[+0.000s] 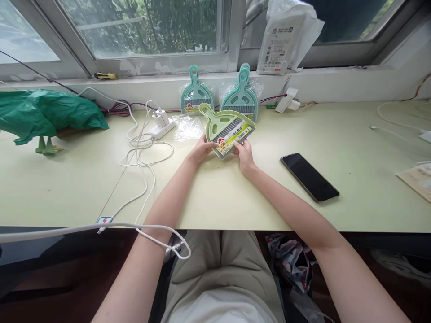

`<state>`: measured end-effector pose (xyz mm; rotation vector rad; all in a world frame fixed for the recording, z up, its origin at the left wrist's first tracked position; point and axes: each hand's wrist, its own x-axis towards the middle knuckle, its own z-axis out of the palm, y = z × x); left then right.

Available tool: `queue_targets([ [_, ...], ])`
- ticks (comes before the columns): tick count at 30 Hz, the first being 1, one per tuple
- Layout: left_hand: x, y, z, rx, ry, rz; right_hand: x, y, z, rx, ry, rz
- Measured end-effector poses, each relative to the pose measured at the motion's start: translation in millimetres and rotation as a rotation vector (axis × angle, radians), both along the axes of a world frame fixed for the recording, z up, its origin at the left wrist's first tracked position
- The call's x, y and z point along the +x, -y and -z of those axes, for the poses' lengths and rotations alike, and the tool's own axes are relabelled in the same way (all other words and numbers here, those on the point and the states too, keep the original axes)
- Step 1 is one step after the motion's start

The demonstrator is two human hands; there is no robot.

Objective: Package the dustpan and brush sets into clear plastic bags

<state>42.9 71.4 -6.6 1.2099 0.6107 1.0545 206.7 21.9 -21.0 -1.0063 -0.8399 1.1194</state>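
Between both hands, above the table, I hold a light green mini dustpan and brush set [224, 127], tilted with its handle to the upper left. A printed label band runs across its grey bristles. My left hand [203, 149] is closed on its lower left side, thumb over the label. My right hand [245, 154] grips the lower right edge, thumb on the front; its other fingers are partly hidden behind. Just behind stand turquoise dustpan sets in clear wrap, one at the left [196, 92] and a stack at the right [241, 92], leaning against the sill wall.
Crumpled clear plastic wrap [188, 127] lies left of the hands. White cables [148, 154] run from a power strip [162, 129] over the table edge and my left forearm. A black phone [310, 177] lies right. A green bag [50, 112] sits far left; a white package [279, 45] stands on the sill.
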Motion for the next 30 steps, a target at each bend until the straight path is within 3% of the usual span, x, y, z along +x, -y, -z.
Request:
queue_targets([
  [30, 0.6, 3.6, -0.7, 0.001, -0.004, 0.021, 1.9, -1.4, 4.0, 0.066, 0.007, 0.050],
])
